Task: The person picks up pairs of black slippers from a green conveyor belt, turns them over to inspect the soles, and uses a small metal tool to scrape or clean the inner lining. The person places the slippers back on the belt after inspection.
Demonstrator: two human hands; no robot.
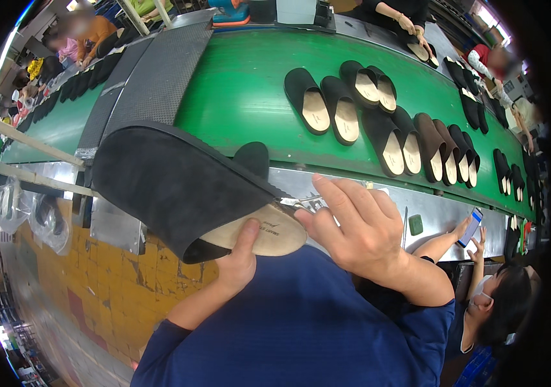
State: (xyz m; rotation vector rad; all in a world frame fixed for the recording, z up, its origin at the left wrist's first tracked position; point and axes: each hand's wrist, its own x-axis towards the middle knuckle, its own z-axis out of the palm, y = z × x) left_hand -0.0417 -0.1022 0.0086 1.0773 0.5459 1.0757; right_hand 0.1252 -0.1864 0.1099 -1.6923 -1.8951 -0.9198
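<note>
A large black closed-toe clog [166, 187] with a beige insole is held up close, its toe to the upper left. My left hand [240, 261] grips it by the heel end, thumb pressed on the insole and the other fingers hidden underneath. My right hand [369, 226] is at the heel, fingers closed on a small slim metal tool [291, 202] whose exact kind I cannot make out. The tool's tip meets the edge of the sole. Behind the held clog, another black clog [253, 158] is partly hidden.
A green conveyor belt [243, 84] carries several pairs of black and brown clogs [317, 106]. Along its near side runs a metal ledge [430, 209] with a small green block [415, 224]. At right, a seated person handles a phone [470, 227]. Plastic bags [47, 219] hang at left.
</note>
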